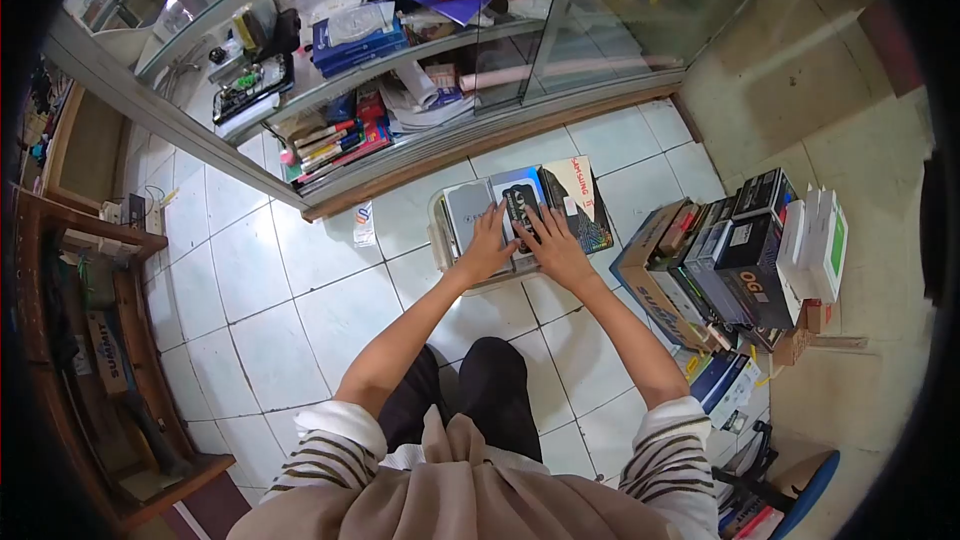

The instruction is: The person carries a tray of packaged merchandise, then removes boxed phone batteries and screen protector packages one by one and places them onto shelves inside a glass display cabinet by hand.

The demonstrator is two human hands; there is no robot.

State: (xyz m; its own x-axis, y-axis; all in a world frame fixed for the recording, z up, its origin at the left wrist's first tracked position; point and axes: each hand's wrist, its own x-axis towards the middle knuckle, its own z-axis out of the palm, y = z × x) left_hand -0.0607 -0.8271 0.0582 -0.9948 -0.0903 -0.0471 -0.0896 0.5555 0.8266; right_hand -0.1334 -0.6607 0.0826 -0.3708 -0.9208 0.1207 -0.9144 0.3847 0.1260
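Note:
A shallow clear plastic container (438,245) stands on the tiled floor in front of my knees, with several boxes in it. My left hand (485,250) lies with its fingers spread over a grey box (466,204) and the edge of its neighbour. Beside it, my right hand (558,250) rests with fingers apart on a blue and white box with a black label (517,202). To the right is a black and cream box with red "SAMSUNG" lettering (570,178). My palms partly cover the boxes' near ends.
A glass display case (480,135) holding books, pens and papers runs along the front. On the right stands a row of boxes and cartons (740,255) by the wall. A wooden shelf (130,340) is at left. A paper strip (364,224) lies on the floor.

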